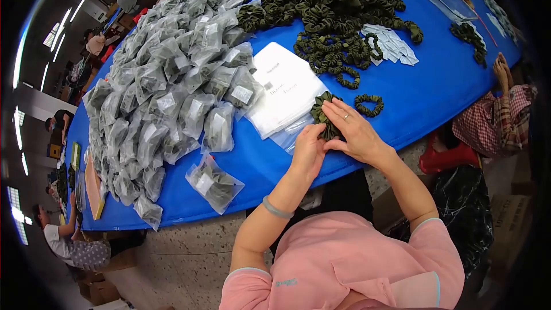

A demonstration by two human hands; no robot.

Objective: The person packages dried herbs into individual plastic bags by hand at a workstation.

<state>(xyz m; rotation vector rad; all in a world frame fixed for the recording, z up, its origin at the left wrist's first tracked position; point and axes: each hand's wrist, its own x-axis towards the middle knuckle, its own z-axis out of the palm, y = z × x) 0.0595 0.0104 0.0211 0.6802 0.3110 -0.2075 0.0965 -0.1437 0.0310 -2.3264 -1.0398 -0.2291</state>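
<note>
My left hand [309, 152] grips the near edge of a small bunch of dark green scrunchies [321, 106] at the table's front edge. My right hand [354, 133], with a ring on one finger, lies over the bunch from the right, fingers and thumb around it. How many scrunchies are in the bunch is hidden. One loose scrunchie [369, 105] lies just right of my hands. Left of them is a stack of clear plastic bags [287, 89] with printing, partly under the bunch.
A large heap of bagged scrunchies [166, 80] covers the left of the blue table [445, 74]; one filled bag [214, 183] lies apart at the front. Loose scrunchies [338, 0] pile up at the back. White labels [390, 45] lie nearby. A co-worker's hands [503, 73] are at right.
</note>
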